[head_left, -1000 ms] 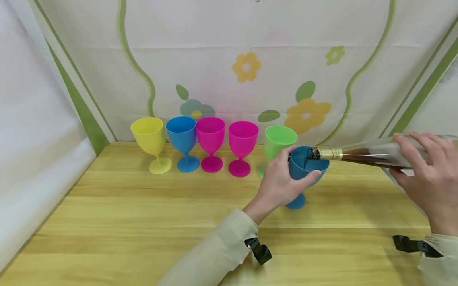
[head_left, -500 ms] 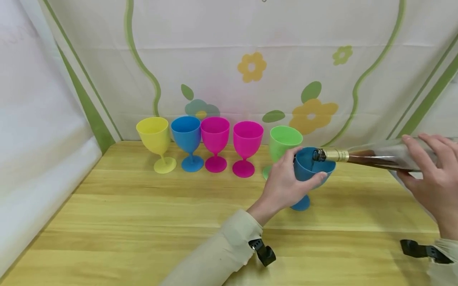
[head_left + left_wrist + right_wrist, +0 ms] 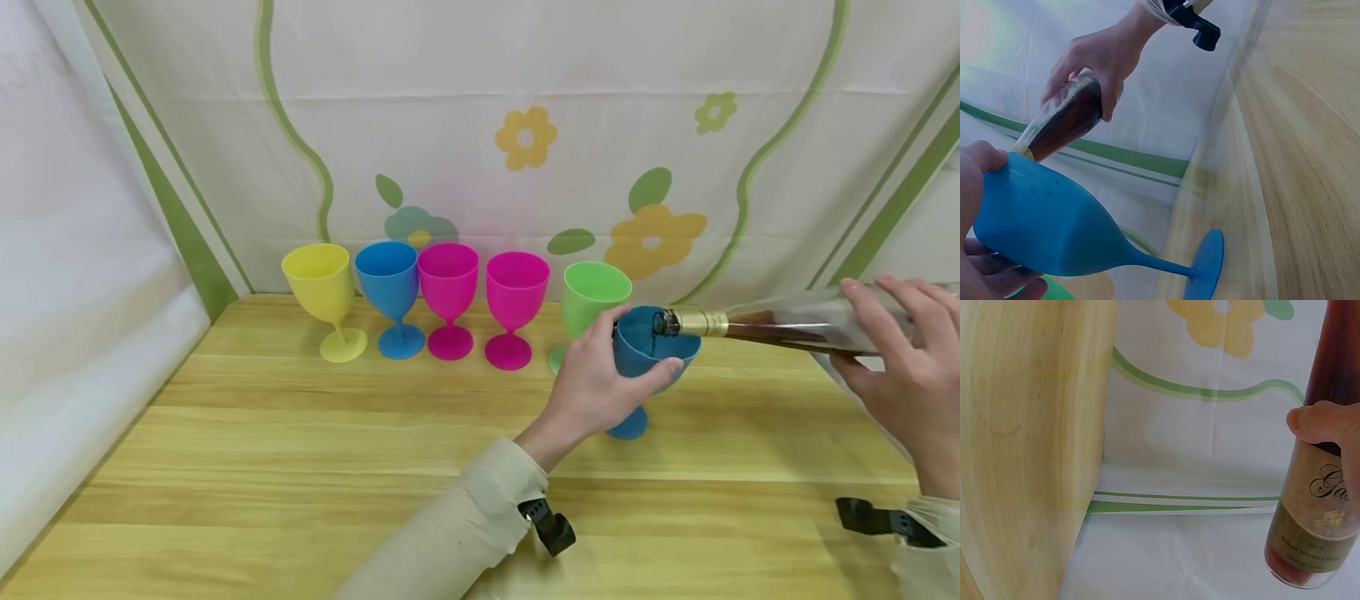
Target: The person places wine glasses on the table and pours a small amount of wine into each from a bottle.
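My left hand (image 3: 596, 383) holds a blue goblet (image 3: 633, 360) by its bowl, thumb on the near side. In the left wrist view the goblet (image 3: 1066, 219) has its foot at the table top. My right hand (image 3: 911, 367) grips a clear glass wine bottle (image 3: 795, 325), tipped nearly level, with dark reddish liquid inside. The bottle's gold-collared neck (image 3: 701, 322) reaches over the goblet's rim, and a thin dark stream falls from its mouth into the bowl. A cream label shows on the bottle (image 3: 1316, 506) in the right wrist view. The liquid level in the goblet is hidden.
Along the back of the wooden table (image 3: 337, 467) stand a yellow goblet (image 3: 321, 287), a blue one, two magenta goblets (image 3: 517, 287) and a green goblet (image 3: 596, 287), partly behind my left hand. A flowered white cloth (image 3: 450, 125) hangs behind them.
The head view has shifted slightly. Both hands keep the goblet and bottle in about the same pose, and the stream continues from the bottle's mouth.
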`<move>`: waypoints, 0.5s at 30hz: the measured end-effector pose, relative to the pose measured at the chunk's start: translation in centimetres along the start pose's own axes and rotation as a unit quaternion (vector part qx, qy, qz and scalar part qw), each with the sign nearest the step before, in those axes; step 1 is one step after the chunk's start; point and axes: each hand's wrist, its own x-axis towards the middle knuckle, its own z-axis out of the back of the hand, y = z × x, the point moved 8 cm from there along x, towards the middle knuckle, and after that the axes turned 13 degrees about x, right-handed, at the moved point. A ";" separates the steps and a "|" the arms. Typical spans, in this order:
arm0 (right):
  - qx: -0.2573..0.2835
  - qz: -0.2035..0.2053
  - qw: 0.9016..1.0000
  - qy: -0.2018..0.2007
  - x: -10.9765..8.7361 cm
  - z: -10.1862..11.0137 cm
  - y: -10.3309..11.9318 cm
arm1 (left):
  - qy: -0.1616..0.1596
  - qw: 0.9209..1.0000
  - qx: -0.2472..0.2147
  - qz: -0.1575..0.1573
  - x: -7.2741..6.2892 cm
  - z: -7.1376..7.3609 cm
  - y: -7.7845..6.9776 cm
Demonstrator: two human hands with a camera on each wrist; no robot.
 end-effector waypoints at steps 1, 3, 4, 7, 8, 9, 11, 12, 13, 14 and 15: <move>-0.002 0.000 1.000 0.003 0.0 0.0 0.0 | 0.000 1.000 0.001 0.000 0.0 0.0 0.0; -0.005 -0.001 1.000 0.009 0.0 -0.1 0.0 | 0.000 1.000 0.005 0.001 0.0 0.1 0.0; -0.007 -0.002 1.000 0.012 0.0 -0.2 0.0 | -0.001 1.000 0.007 0.002 0.0 0.2 0.0; -0.009 -0.005 1.000 0.022 0.0 -0.3 -0.1 | 0.001 1.000 0.010 0.003 -0.1 0.2 0.0; -0.006 -0.006 1.000 0.024 0.0 -0.3 -0.2 | 0.001 1.000 0.011 0.004 -0.1 0.3 -0.1; -0.003 -0.006 1.000 0.028 0.0 -0.3 -0.2 | 0.002 1.000 0.012 0.004 -0.1 0.3 -0.1; 0.004 -0.005 0.999 0.036 0.1 -0.4 -0.4 | 0.003 1.000 0.011 0.003 -0.1 0.2 -0.1; 0.006 -0.004 0.999 0.041 0.1 -0.4 -0.4 | 0.002 1.000 0.011 0.003 -0.1 0.2 -0.2; 0.008 -0.002 0.999 0.048 0.1 -0.5 -0.5 | 0.002 1.000 0.011 0.003 0.0 0.2 -0.2; 0.009 -0.002 0.998 0.054 0.1 -0.5 -0.5 | 0.001 1.000 0.010 0.002 0.0 0.2 -0.2; 0.011 -0.002 0.998 0.063 0.1 -0.6 -0.6 | 0.001 1.000 0.009 0.002 0.0 0.2 -0.2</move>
